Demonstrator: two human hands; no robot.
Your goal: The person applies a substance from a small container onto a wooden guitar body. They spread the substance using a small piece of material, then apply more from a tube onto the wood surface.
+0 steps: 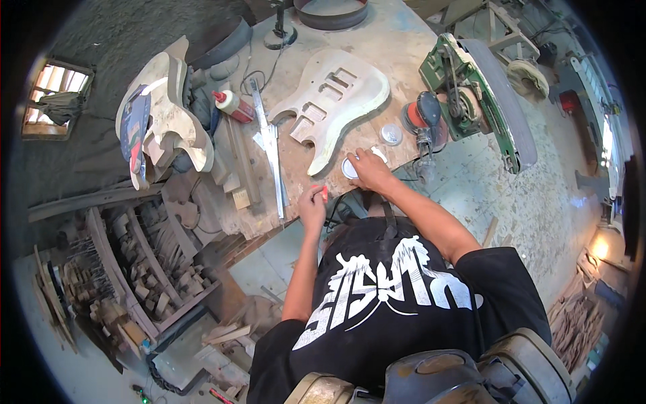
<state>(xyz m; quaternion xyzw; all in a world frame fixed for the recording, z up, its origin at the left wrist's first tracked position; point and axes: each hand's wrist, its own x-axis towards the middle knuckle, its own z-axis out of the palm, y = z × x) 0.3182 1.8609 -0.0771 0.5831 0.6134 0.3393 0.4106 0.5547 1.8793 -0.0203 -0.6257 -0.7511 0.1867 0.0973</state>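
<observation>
An unfinished electric guitar body (350,94) of pale wood, with cut-out cavities, lies flat on the workbench (404,34). At the near edge of the bench, my left hand (311,207) is closed around a small orange-red piece, mostly hidden by the fingers. To its right my right hand (370,170) grips a round white-rimmed tin (348,168), its fingers curled over the top. Just beyond that hand rests a round silvery lid (390,134). A metal ruler (271,161) lies left of the guitar body.
A white bottle with a red cap (234,106) lies near more stacked guitar bodies (178,114) at left. An orange-and-dark power sander (425,113) sits at the right bench edge, beside a green belt sander (457,94). Wood offcuts (165,289) fill a rack at lower left.
</observation>
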